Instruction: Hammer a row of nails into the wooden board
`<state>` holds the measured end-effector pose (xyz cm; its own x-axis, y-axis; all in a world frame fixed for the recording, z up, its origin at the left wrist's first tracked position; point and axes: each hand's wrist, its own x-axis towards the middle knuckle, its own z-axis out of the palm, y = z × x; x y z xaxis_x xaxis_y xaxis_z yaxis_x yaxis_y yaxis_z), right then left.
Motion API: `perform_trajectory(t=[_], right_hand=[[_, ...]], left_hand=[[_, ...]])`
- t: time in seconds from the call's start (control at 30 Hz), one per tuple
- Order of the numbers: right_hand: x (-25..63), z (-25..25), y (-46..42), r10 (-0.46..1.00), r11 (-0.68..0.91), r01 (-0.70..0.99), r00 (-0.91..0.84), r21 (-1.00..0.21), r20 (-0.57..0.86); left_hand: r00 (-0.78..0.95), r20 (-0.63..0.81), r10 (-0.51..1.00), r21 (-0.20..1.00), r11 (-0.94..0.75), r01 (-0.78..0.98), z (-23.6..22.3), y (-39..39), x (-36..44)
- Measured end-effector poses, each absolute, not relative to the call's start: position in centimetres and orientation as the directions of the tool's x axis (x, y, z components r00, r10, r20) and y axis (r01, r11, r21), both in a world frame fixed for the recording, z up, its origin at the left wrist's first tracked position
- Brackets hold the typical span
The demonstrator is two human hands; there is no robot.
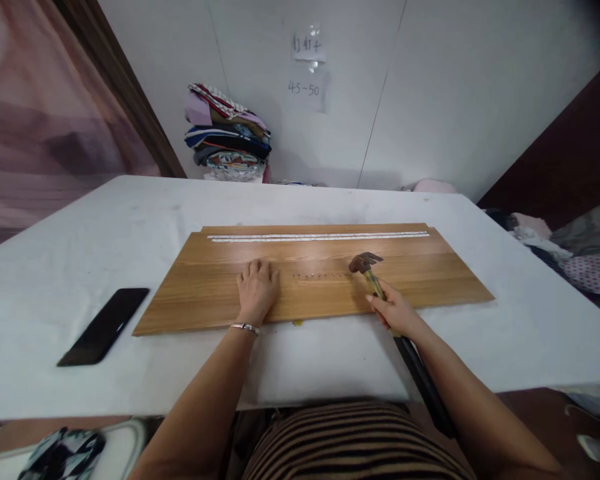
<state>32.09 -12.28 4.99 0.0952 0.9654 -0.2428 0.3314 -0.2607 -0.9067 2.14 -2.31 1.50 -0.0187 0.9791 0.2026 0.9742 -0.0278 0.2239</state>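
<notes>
A wide wood-grain board (pixel 205 293) lies flat on the white table. My left hand (pixel 258 288) rests palm down on it, left of the middle, fingers stretched out. My right hand (pixel 395 308) is wrapped round the upper handle of a claw hammer (pixel 366 262), close below its rusty head. The hammer's black grip slants back under my right forearm. Its head is over the board, at the right end of a row of several small nails (pixel 316 275). Whether the head touches a nail or the wood, I cannot tell.
Two white strips (pixel 320 237) run along the board's far side. A black phone (pixel 105 327) lies on the white table (pixel 195 383) at left. Folded clothes (pixel 230 137) are stacked behind the table's far edge, against the wall. More cloth (pixel 590 267) lies beyond the right edge.
</notes>
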Motion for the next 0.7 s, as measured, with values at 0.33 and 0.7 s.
perform_trajectory(t=[0.33,0.7], right_hand=[[32.34,4.05,-12.08,0.972,-0.234,0.314,0.078,-0.920,-0.220],[32.30,4.09,-11.90,0.969,-0.246,0.299,0.081,-0.922,-0.232]], left_hand=[[-0.017,0.207,0.978,0.228,-0.031,0.973,1.33,-2.24,2.07],[-0.023,0.191,0.981,0.247,-0.026,0.969,1.69,-2.34,2.19]])
